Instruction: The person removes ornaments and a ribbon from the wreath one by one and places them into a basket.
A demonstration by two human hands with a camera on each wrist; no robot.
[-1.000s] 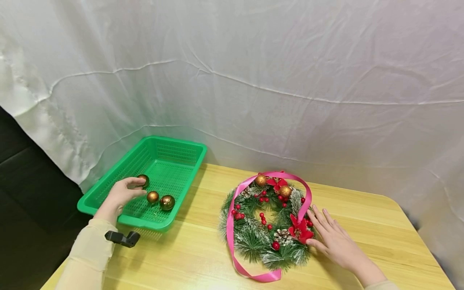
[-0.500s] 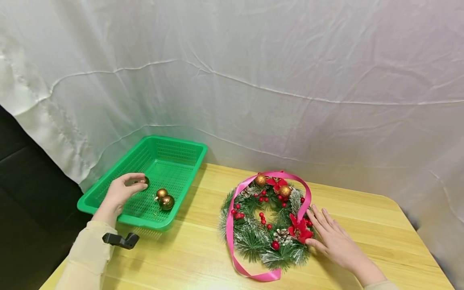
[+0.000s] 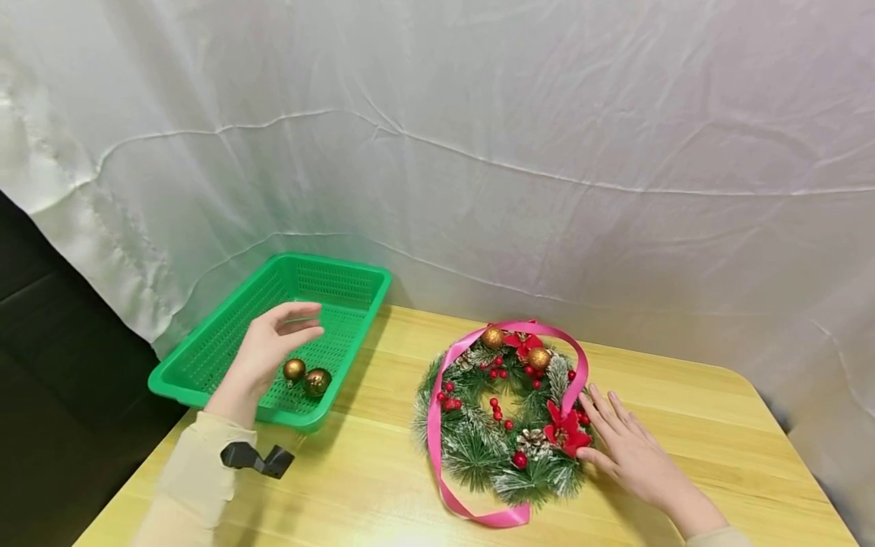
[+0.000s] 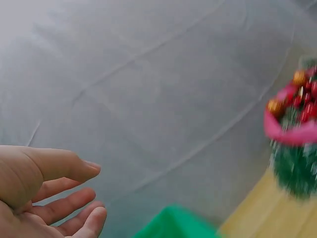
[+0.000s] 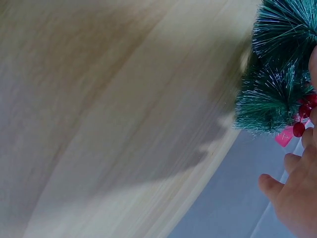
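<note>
My left hand (image 3: 265, 346) is over the green basket (image 3: 379, 304), thumb and fingers bent and apart. The left wrist view shows this hand (image 4: 27, 173) with nothing visible between its fingers. In the basket, a small gold ball ornament (image 3: 294, 369) lies beside a larger brown one (image 3: 317, 382); a third ball is out of sight. My right hand (image 3: 632, 456), fingers extended, rests at the right side of a Christmas wreath (image 3: 472, 456), by a red poinsettia (image 3: 566, 431). A pink ribbon (image 3: 434, 425) loops over the wreath, which carries gold balls, red berries and pine cones.
The wreath and basket stand on a wooden table (image 3: 369, 471). A pale cloth (image 3: 478, 152) hangs behind the table's back edge. Something black (image 3: 61, 380) lies beyond the table on the left.
My left hand has risen and moved right. The dark ball at its fingertips half a second ago no longer shows. The small gold ball has rolled about; the right hand has stayed.
</note>
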